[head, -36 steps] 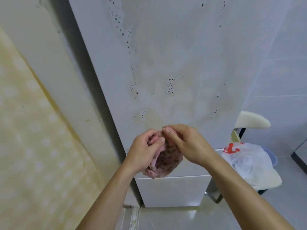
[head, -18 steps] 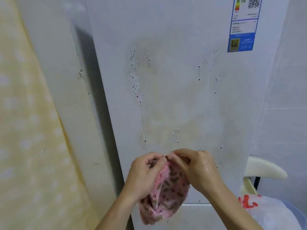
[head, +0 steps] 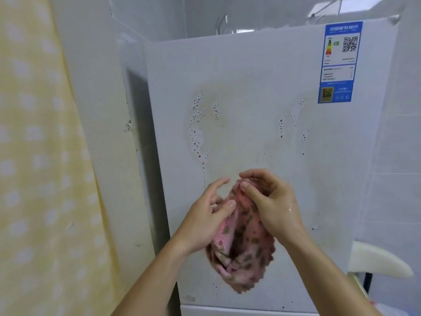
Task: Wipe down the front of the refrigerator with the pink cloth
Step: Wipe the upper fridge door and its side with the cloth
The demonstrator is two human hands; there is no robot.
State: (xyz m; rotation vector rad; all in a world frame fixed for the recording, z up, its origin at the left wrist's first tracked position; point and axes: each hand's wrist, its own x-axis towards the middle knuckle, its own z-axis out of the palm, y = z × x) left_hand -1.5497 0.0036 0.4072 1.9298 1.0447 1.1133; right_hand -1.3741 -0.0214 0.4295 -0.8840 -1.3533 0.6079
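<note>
Blue energy label (head: 339, 62) on refrigerator (head: 250, 87), print blurred

Probably home kitchen: refrigerator (head: 262, 124), tiled wall (head: 396, 179).

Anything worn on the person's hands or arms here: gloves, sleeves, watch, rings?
Nothing worn shows: left hand and right hand are ungloved and ringless, forearms sleeveless to the frame edge, no watch. Water glistens on the right hand's back.

forearms raised side by side, left hand (head: 208, 216) loosely curled, right hand (head: 272, 202) tightly pinched
</note>
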